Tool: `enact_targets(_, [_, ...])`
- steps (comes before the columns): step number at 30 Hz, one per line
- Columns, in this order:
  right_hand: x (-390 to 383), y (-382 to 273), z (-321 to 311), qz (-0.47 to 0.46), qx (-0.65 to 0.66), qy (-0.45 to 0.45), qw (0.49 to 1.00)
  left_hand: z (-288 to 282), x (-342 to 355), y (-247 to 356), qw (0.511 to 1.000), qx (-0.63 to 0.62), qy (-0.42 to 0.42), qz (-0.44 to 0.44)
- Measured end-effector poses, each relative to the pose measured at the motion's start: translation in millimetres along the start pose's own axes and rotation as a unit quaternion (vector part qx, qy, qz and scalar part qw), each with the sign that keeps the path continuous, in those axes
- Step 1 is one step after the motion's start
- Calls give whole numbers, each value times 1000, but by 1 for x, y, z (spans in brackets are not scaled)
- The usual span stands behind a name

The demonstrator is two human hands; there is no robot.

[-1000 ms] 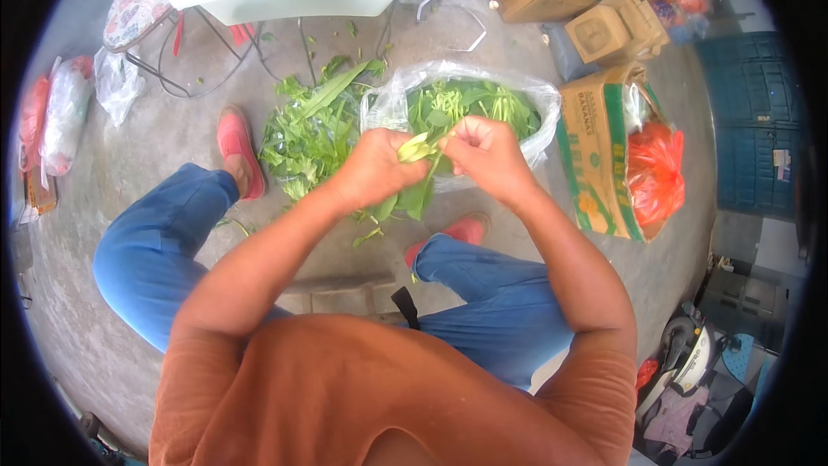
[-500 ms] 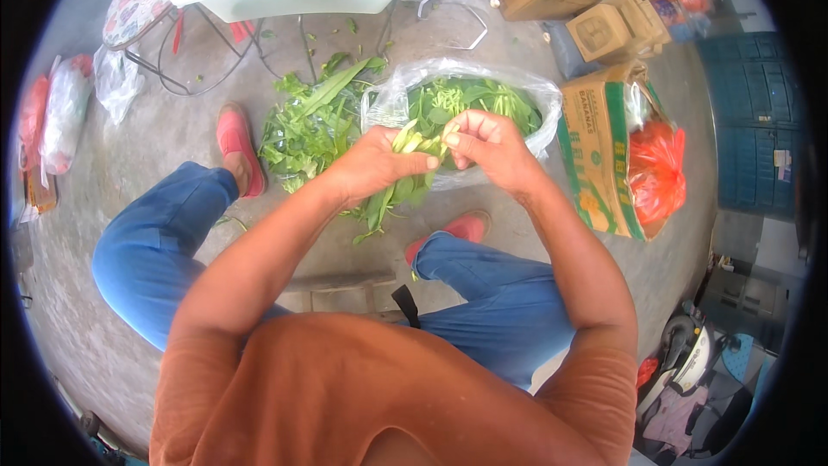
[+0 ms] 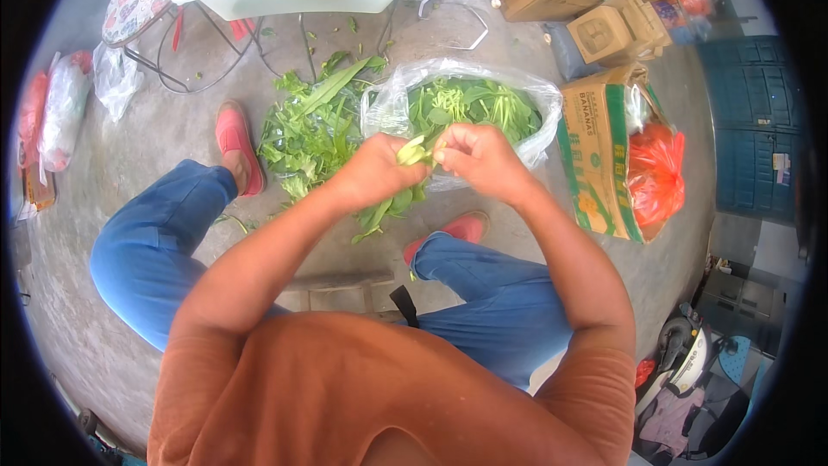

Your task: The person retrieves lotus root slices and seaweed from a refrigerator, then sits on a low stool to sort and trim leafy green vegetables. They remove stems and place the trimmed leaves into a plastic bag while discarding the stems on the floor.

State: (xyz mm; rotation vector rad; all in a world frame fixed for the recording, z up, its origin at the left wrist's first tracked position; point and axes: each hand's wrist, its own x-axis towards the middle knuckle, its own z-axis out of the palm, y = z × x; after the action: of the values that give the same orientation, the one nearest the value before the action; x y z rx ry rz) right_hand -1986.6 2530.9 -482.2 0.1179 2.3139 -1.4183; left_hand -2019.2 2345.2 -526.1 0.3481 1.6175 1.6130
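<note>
Grey floor (image 3: 78,233) beneath a bunch of greens (image 3: 414,153), pale yellow-green and leafy

I see the left forearm (image 3: 285,243) and right forearm (image 3: 565,246) slanting forward and inward; the left hand (image 3: 379,171) is curled in a grip, the right hand (image 3: 483,155) drawn into a pinch just beside it.

Greens (image 3: 399,202): leafy bunch in the left hand (image 3: 379,171), leaves (image 3: 374,217) drooping
Stem ends (image 3: 414,153): pale yellow-green, bunched, protruding upward
</note>
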Motion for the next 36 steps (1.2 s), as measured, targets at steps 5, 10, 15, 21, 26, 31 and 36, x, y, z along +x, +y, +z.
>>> enact_targets(5, [-4, -8, 12, -35, -179, 51, 982, -3, 1, 4, 970, 236, 23, 48])
enact_targets(10, [-4, -13, 9, 13, -81, 0, 997, -10, 0, -1, 991, 129, -28, 25])
enact_targets(15, [-1, -13, 1, 5, 244, -107, 964, -15, -11, -1, 963, -237, -84, -98])
enact_targets(21, [-7, -9, 13, 10, 125, -67, 990, -5, -4, -10, 997, -46, -44, -50])
enact_targets(26, [-4, -19, 9, 76, 172, 17, 982, -26, -3, -24, 988, -126, 41, -76])
enact_targets(31, [1, -10, 9, 99, 175, 55, 978, -9, -4, 1, 978, -180, 14, -107])
enact_targets(36, [5, -1, 18, 85, 157, 70, 981, 1, -2, -2, 990, -125, 15, -69])
